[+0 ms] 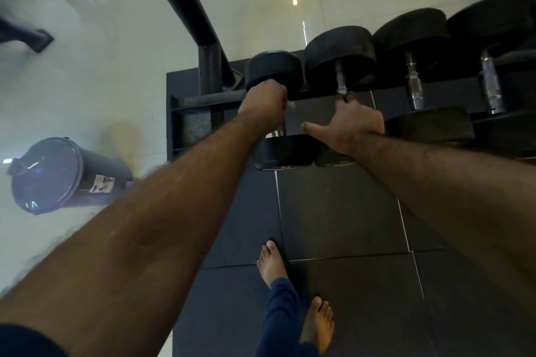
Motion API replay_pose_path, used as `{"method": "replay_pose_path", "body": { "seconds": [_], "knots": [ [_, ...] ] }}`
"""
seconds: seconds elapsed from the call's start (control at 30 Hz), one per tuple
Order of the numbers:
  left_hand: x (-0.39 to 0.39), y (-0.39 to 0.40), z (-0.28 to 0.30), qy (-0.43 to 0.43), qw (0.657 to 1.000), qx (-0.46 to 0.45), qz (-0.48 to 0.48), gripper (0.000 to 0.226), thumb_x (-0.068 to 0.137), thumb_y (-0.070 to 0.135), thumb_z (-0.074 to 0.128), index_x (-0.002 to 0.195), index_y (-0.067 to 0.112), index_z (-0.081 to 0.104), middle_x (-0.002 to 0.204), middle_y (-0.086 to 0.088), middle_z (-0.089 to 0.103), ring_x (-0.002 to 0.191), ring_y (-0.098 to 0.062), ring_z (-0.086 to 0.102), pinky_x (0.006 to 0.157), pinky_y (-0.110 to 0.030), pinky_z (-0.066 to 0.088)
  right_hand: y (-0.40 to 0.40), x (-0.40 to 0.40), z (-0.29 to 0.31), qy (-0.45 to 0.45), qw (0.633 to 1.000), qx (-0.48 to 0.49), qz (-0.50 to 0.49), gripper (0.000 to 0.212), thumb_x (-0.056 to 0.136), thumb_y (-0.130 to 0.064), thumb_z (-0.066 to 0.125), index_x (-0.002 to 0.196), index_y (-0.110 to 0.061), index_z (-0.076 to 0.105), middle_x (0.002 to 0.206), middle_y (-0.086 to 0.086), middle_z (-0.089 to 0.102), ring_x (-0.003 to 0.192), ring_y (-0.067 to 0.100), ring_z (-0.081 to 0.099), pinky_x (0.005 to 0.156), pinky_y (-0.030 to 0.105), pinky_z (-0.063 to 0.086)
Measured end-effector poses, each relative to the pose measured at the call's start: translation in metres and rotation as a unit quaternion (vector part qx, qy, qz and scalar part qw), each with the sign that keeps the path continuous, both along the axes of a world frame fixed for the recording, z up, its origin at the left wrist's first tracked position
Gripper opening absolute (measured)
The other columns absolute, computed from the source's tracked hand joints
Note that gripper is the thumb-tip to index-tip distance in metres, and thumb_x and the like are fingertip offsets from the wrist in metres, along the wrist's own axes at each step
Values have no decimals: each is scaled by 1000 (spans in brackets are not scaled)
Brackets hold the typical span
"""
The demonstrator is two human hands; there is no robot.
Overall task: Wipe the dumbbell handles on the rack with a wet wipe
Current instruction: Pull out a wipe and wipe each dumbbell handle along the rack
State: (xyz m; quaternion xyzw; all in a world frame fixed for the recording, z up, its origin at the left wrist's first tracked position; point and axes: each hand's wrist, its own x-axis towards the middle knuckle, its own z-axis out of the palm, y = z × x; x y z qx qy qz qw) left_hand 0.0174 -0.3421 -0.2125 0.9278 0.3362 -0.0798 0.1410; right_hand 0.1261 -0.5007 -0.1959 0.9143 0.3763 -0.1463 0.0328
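Observation:
Black round-headed dumbbells lie in a row on the low black rack (203,100). My left hand (265,104) is curled round the handle of the leftmost dumbbell (274,69), and a scrap of white wet wipe (291,105) peeks out beside the fingers; the handle itself is hidden. My right hand (348,124) is spread with the thumb out to the left. Its fingertips touch the lower end of the second dumbbell's chrome handle (340,78). Two more dumbbells show bare chrome handles, the third (413,87) and the fourth (490,87), further right.
The rack's slanted black post (188,9) rises at the upper left. A dark lidded bin (55,174) stands on the pale floor to the left. My bare feet (272,264) stand on black rubber mats (348,211) in front of the rack.

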Motion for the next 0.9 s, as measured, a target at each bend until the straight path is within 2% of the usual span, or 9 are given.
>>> {"method": "replay_pose_path", "body": {
  "seconds": [0.07, 0.27, 0.37, 0.47, 0.53, 0.6, 0.67, 0.7, 0.9],
  "knots": [
    [5, 1, -5, -34, 998, 56, -12, 17, 95, 16, 64, 107, 13, 76, 105, -10, 62, 95, -33, 65, 79, -42, 52, 1, -3, 0, -14, 1000, 4, 1, 114, 72, -102, 43, 149, -18, 55, 144, 12, 61, 121, 37, 64, 100, 47, 51],
    [-1, 8, -23, 128, 971, -6, -202, 25, 93, 17, 65, 114, 21, 78, 114, -6, 71, 103, -29, 66, 91, -39, 55, 2, -3, -1, -16, 1000, 12, 3, 108, 69, -103, 42, 137, -21, 64, 128, 10, 68, 114, 35, 67, 95, 46, 53],
    [-18, 9, -12, 65, 983, -121, -125, 20, 90, 16, 65, 101, 23, 79, 95, 1, 74, 89, -20, 68, 83, -34, 56, 4, -3, 2, -19, 1000, 8, 2, 109, 67, -104, 40, 133, -21, 65, 123, 10, 69, 110, 35, 68, 94, 45, 53],
    [-40, 17, -23, -113, 981, -106, 119, 18, 87, 21, 66, 96, 21, 81, 89, 2, 76, 84, -15, 68, 79, -28, 54, 5, -3, 2, -23, 1000, -5, 3, 108, 69, -104, 40, 135, -22, 64, 121, 9, 69, 107, 33, 68, 93, 44, 53],
    [-47, 24, -40, -186, 922, -103, 325, 19, 84, 27, 66, 92, 19, 82, 83, 3, 76, 80, -15, 68, 77, -28, 55, 5, -3, 2, -18, 1000, -5, 1, 108, 70, -104, 40, 137, -23, 63, 122, 8, 68, 107, 32, 68, 93, 44, 53],
    [-35, 27, -54, -262, 782, -247, 509, 15, 83, 17, 69, 91, 12, 81, 77, -3, 73, 71, -22, 68, 72, -34, 59, 7, -2, 2, -11, 1000, -7, -4, 108, 70, -104, 41, 139, -23, 62, 125, 8, 67, 109, 33, 67, 94, 44, 52],
    [-13, 25, -64, -332, 639, -425, 548, 13, 87, 1, 69, 97, 4, 77, 80, -15, 73, 69, -29, 69, 70, -39, 60, 9, -2, 1, -8, 1000, -10, -4, 109, 71, -103, 41, 141, -22, 60, 129, 9, 66, 111, 33, 66, 95, 45, 52],
    [-6, 23, -64, -338, 615, -474, 531, 12, 90, -2, 67, 98, 2, 75, 86, -19, 75, 73, -31, 72, 72, -42, 62, 9, -1, 1, -7, 1000, -11, -4, 110, 72, -103, 41, 143, -22, 59, 132, 10, 65, 112, 34, 66, 95, 45, 52],
    [-49, 46, -61, -58, 779, -512, 358, 28, 92, -4, 54, 80, 14, 73, 73, -11, 69, 55, -16, 64, 57, -28, 52, 10, 1, 2, 0, 1000, -14, -4, 109, 71, -103, 41, 143, -22, 59, 136, 9, 63, 113, 33, 66, 95, 46, 51]
  ]
}}
